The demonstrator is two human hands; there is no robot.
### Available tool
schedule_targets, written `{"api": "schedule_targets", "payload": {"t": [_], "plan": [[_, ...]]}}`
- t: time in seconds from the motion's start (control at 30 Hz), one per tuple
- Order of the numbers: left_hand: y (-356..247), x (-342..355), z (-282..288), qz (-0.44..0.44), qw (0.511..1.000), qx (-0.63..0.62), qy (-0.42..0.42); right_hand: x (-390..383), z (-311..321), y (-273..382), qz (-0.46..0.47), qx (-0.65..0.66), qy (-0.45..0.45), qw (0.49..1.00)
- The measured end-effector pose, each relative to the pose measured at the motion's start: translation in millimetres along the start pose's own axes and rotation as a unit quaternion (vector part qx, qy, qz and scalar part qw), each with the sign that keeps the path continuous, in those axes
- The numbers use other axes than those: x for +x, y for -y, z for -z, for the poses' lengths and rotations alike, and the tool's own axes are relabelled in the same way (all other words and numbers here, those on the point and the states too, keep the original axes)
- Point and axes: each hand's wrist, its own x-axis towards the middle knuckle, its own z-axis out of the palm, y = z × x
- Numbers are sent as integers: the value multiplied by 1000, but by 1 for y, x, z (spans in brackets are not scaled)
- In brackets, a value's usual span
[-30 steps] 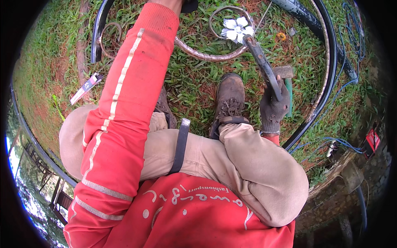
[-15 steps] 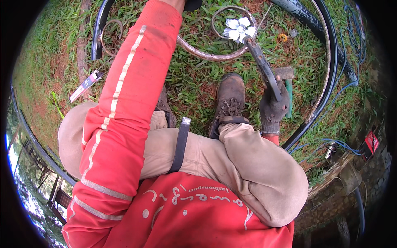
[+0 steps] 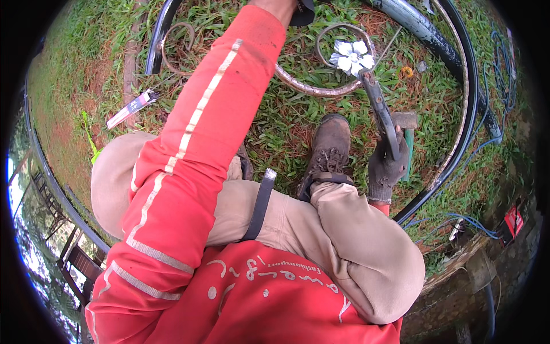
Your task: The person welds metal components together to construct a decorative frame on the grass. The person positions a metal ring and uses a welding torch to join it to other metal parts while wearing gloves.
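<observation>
My right hand [image 3: 387,166], in a dark, worn glove, is closed around a dark welding electrode holder [image 3: 380,112]. A thin rod [image 3: 391,45] runs up and right from the holder's tip. Close by is a white metal flower [image 3: 352,58] on a curled, rusty metal scroll [image 3: 321,90]. Beside the gloved fingers is a hammer with a block head [image 3: 404,120] and green handle [image 3: 408,153]; whether the hand touches it I cannot tell. My left hand [image 3: 279,7] reaches the top edge, its fingers out of sight, next to a black object [image 3: 303,12] I cannot make out.
A black curved bar [image 3: 467,114] arcs round the right side, near a thick, paint-worn pipe [image 3: 418,28]. Blue cable [image 3: 504,74] lies on the grass at right. A pack of thin rods [image 3: 133,108] lies at left. My boot [image 3: 331,143] stands on the grass between.
The whole view has shifted, so things appear lower and farther right. A little more of my left wrist shows at the top. My right hand keeps its grip on the electrode holder.
</observation>
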Motion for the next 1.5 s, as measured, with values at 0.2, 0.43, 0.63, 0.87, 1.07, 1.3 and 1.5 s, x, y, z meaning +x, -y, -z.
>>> {"api": "schedule_targets", "payload": {"t": [0.2,0.43,0.63,0.87,1.07,1.3,1.5], "plan": [[19,9,-11,-254,876,388,-133,-19,0,-9,-134,39,-12,990],[-56,-18,3,-31,977,-172,-119,-31,-3,-31,-204,4,-47,978],[-97,-12,43,-106,923,-332,-161,-48,-26,-42,-177,-92,3,980],[-207,-27,83,-175,925,-294,-165,-57,-28,-51,-162,-83,85,980],[-195,1,129,-196,974,-55,-97,-46,3,-46,-181,-78,155,968],[-94,20,164,-62,949,309,-9,-9,62,-68,-149,-43,223,962],[-37,63,145,12,916,399,36,131,96,-85,-78,67,52,993]]}}
